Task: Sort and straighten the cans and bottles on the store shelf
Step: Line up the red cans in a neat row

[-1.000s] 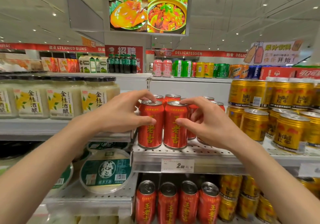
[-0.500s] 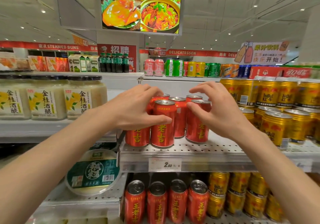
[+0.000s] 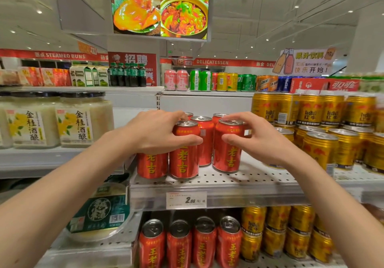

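Observation:
Several red herbal tea cans with yellow characters stand on a white perforated shelf (image 3: 249,181). My left hand (image 3: 158,134) wraps around the front middle can (image 3: 184,159), thumb across its face, and also covers the top of the leftmost can (image 3: 151,166). My right hand (image 3: 255,139) grips the front right can (image 3: 227,153), thumb on its face and forefinger over its rim. A gap separates the two gripped cans, and another red can (image 3: 204,141) stands behind it. More red cans sit further back, mostly hidden.
Gold Red Bull cans (image 3: 320,145) crowd the shelf to the right. Large jars with yellow flower labels (image 3: 81,120) stand on the left shelf. Below are red cans (image 3: 178,245), gold cans (image 3: 276,232) and a green-labelled tub (image 3: 101,215). A price tag (image 3: 186,200) hangs on the shelf edge.
My hands moved off the two front cans that stood together; three red cans now stand in front, with a gap by the right one. The view has shifted slightly.

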Tool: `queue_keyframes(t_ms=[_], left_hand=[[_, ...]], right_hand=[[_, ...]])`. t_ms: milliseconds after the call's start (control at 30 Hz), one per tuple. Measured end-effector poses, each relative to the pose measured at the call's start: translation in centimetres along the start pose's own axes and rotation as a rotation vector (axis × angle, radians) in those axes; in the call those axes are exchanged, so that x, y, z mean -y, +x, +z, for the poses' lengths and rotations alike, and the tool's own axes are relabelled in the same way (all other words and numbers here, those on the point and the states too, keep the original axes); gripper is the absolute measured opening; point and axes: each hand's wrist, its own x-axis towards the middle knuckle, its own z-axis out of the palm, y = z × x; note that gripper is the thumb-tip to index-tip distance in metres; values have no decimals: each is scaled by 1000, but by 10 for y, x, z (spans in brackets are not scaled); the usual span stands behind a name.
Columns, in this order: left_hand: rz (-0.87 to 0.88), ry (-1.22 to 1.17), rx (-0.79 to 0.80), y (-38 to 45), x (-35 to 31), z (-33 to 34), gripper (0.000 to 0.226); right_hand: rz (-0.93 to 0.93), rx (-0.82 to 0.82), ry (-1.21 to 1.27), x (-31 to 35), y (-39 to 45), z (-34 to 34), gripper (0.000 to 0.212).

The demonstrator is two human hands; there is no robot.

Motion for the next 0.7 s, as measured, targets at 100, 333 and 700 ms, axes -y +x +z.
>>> queue_keyframes(t_ms=[100,333,700], left_hand=[[-3,4,-11,0,-2,1,87],[-3,4,-26,0,-1,2,81],[4,-5,-46,-1,-2,1,77]], right_hand=[[5,11,0,2,-2,-4,45],[78,23,-73,-5,-2,-19,43],[-81,-119,-323,13,2,-20,56]])
